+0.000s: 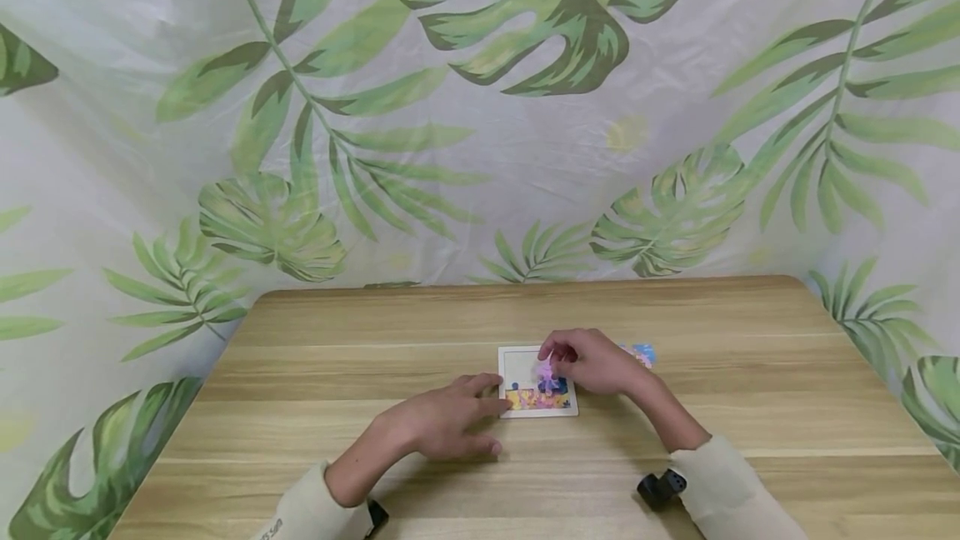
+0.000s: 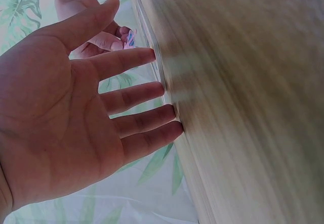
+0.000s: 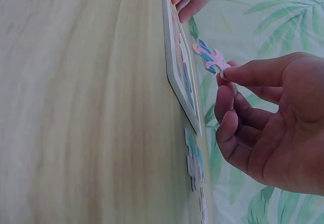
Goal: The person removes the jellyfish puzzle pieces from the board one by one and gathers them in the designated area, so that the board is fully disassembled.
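You are holding a piece (image 3: 216, 58) over the board (image 1: 520, 363).
Your right hand (image 1: 596, 363) is pinching this pink-and-blue piece; the white-rimmed board is lying flat, partly filled, your left hand (image 1: 450, 422) touching its left edge; loose pieces (image 1: 643, 353) are lying to its right.

High head view, 2 wrist close-ups, shared table (image 1: 337, 332)

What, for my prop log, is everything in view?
Jigsaw tray: 1, white, on table
Laid jigsaw pieces: count unclear, multicoloured, in tray
Held jigsaw piece: 1, pink and blue, above tray
Loose jigsaw pieces: count unclear, pink and blue, right of tray
Wood-grain table: 1, brown, foreground
Leaf-print backdrop: 1, white and green, behind table
Wrist cameras: 2, black, at sleeves
Sleeves: 2, cream, on forearms
Left hand: 1, tray's left edge
Right hand: 1, pinching held jigsaw piece
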